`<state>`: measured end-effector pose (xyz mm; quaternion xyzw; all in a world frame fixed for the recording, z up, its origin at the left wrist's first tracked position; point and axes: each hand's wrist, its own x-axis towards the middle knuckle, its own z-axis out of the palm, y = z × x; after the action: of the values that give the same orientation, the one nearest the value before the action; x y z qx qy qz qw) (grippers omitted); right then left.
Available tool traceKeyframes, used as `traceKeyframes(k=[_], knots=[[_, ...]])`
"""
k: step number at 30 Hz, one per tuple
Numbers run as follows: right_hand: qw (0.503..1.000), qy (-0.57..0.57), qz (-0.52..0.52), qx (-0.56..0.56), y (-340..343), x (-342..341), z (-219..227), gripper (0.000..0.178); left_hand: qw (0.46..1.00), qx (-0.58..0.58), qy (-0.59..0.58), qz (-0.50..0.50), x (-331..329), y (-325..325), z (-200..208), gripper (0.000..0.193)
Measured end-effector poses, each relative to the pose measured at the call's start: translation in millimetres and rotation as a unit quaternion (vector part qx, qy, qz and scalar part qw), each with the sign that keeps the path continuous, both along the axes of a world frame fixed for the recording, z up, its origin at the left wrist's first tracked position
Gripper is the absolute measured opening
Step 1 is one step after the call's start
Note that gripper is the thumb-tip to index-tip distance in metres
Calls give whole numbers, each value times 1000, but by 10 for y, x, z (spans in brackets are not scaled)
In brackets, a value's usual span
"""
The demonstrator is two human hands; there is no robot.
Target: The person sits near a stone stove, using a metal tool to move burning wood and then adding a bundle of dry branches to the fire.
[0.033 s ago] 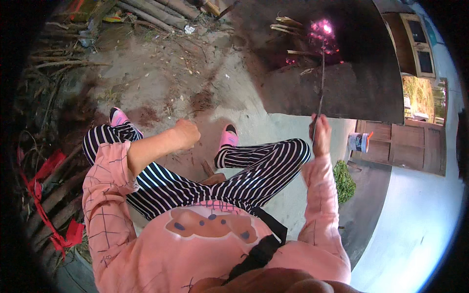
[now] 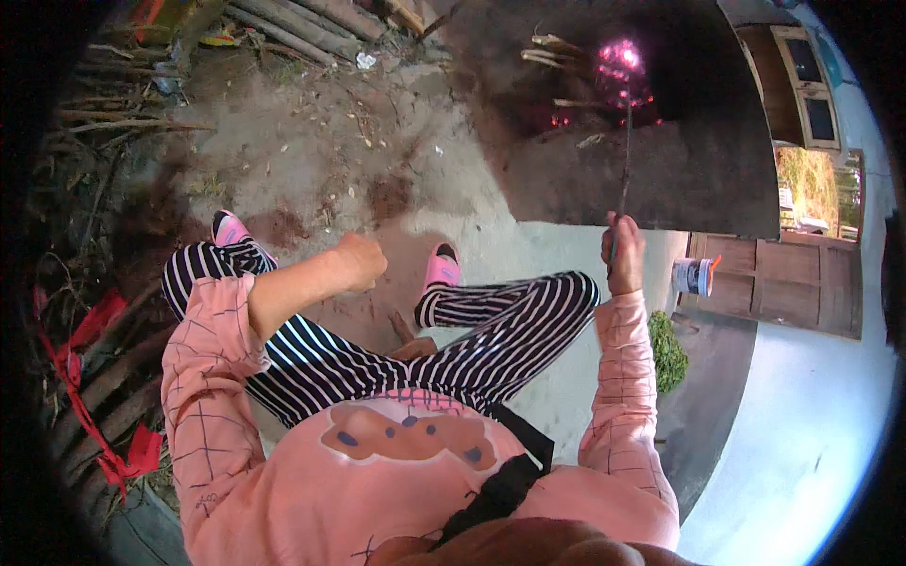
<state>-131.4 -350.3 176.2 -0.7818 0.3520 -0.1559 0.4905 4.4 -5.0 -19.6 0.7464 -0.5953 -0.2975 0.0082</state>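
Note:
My right hand (image 2: 624,257) is wrapped round the near end of a long, thin dark rod (image 2: 627,156). The rod points away from me over a dark, sooty patch. Its far end reaches the glowing pink embers (image 2: 621,58) of a fire; whether it touches them I cannot tell. Several split sticks of firewood (image 2: 557,49) lie with their ends toward the glow. My left hand (image 2: 360,262) is a loose fist held above my striped trouser leg (image 2: 321,363), with nothing seen sticking out of it.
Piled logs and branches (image 2: 293,28) lie far left, with more wood and a red cloth strip (image 2: 90,325) at the left. On the right are a white tub (image 2: 693,276) with something orange in it, a brown panelled door (image 2: 793,283) and a green leafy heap (image 2: 667,354).
My right hand and the rod have shifted slightly to the right, and the hand has turned a little. My left hand stays nearly where it was.

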Motion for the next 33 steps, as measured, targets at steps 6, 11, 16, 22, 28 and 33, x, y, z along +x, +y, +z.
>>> traceKeyframes(k=[6,11,16,22,28,33], knots=[[997,-19,-35,72,344,-420,138,36,999,-42,-10,22,60,12,-47,19],[989,-39,25,139,853,-831,63,30,998,-46,-11,31,54,30,-64,27],[978,25,7,209,1072,-859,139,20,999,-53,-12,3,21,-17,-14,27],[971,10,13,240,1160,-709,128,21,997,-56,-20,39,54,-2,31,30],[964,-21,-17,265,938,-310,42,21,998,-41,-17,41,-6,-17,-46,28],[932,-95,-8,350,760,65,-162,18,997,-56,-7,56,32,9,-30,25]])
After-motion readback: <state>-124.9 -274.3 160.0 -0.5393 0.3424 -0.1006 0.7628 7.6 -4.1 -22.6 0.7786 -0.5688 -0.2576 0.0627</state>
